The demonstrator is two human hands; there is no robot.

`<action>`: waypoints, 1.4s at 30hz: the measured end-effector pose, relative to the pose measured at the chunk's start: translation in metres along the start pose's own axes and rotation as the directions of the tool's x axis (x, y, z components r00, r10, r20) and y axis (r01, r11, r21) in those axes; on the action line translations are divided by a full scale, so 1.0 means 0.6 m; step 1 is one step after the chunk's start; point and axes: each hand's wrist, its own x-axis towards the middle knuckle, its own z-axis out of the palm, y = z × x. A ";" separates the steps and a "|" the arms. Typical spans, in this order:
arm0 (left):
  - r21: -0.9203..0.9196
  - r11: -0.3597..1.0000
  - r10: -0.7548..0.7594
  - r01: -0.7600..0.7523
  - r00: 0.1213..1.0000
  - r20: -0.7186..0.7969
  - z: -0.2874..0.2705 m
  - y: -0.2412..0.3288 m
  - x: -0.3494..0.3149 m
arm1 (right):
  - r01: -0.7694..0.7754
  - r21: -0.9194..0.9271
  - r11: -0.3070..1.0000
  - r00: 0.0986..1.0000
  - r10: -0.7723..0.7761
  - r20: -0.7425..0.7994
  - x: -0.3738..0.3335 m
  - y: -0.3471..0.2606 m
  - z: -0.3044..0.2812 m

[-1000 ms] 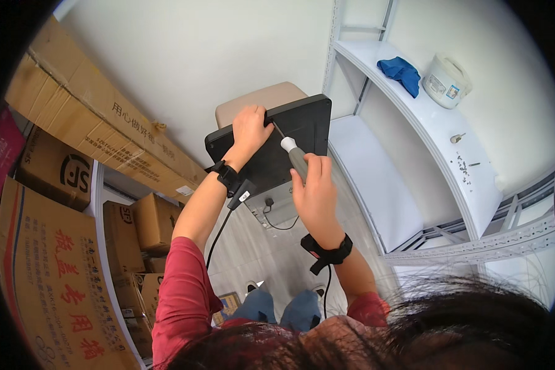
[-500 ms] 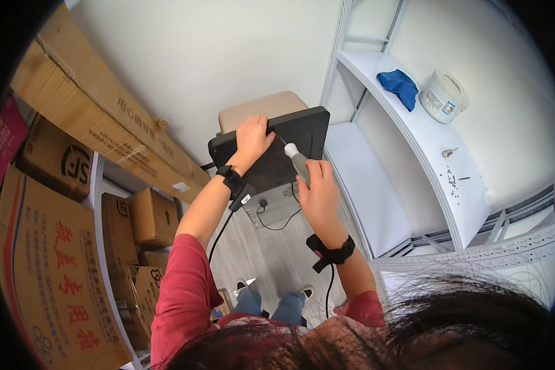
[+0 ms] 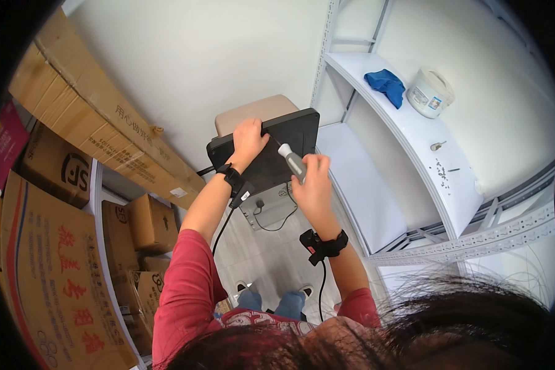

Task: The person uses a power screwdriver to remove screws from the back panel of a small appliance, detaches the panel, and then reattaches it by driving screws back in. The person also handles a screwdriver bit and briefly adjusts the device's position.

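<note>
A flat black panel (image 3: 250,166) with rounded corners stands tilted in front of a beige padded seat or backrest (image 3: 262,110). My left hand (image 3: 248,140) is closed over the panel's upper edge, thumb on the face toward me. In my right hand (image 3: 314,185) is a screwdriver (image 3: 295,163) with a grey and white handle. Its thin shaft points up and left at the panel's face near my left thumb. Whether the tip sits in a screw is too small to tell. Both wrists wear black strapped devices with cables.
At the right, a white shelf (image 3: 407,145) bears a blue cloth (image 3: 385,86), a white tub (image 3: 430,94), a small metal piece (image 3: 438,146) and scattered screws (image 3: 442,176). Cardboard boxes (image 3: 58,265) fill the left-hand shelving. A long carton (image 3: 105,111) leans there. A cable (image 3: 277,228) hangs below the panel.
The whole view has shifted slightly, with the right-hand shelf now farther left in it. My right fingers have shifted a little on the screwdriver handle. My left hand keeps its hold.
</note>
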 end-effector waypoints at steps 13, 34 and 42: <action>0.015 0.999 0.034 -0.033 0.997 -0.064 0.002 0.003 -0.009 | -0.254 0.066 0.965 0.958 0.241 0.154 -0.013 -0.001 -0.018; 0.038 0.997 0.062 -0.060 0.996 -0.070 -0.002 0.007 -0.011 | 0.024 0.006 1.000 0.997 -0.023 -0.069 -0.022 0.023 -0.002; 0.035 0.998 0.050 -0.048 0.996 -0.070 -0.001 0.016 -0.014 | -0.181 -0.196 0.964 0.982 0.189 0.023 0.000 0.001 -0.001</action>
